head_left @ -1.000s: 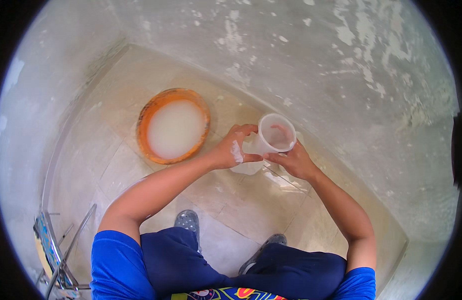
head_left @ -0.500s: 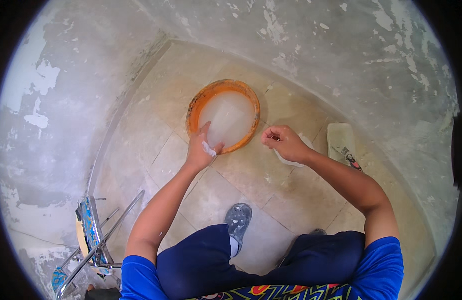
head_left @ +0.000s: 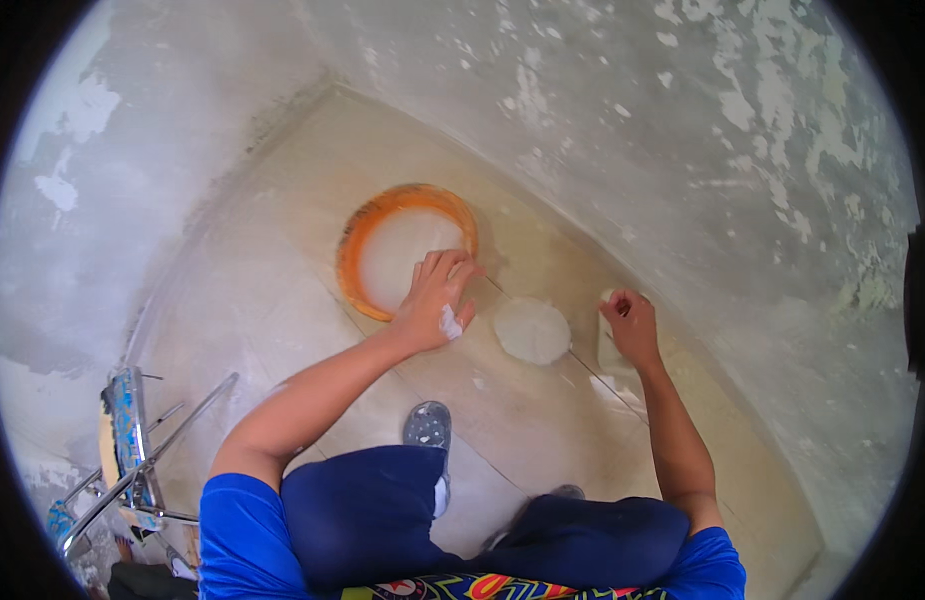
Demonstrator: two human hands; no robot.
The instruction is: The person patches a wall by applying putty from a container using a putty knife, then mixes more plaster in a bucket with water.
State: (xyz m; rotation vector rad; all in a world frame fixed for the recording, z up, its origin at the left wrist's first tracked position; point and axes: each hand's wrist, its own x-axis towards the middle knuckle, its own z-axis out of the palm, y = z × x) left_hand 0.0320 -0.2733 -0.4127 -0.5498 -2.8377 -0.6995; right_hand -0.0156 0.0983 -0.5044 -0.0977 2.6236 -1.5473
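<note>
Overlapping orange tub (head_left: 352, 257), left hand (head_left: 435, 305) spread, right hand (head_left: 635, 326) curled, well apart (hold unclear)

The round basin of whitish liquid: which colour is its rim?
The basin's rim is orange with dark marks; head view.

Plastic basin (head_left: 350, 250); rough wall (head_left: 623, 150); glossy metal tubes (head_left: 192, 420).

A passable gap separates the orange basin (head_left: 351, 260) from the right-hand wall (head_left: 703, 180)
</note>
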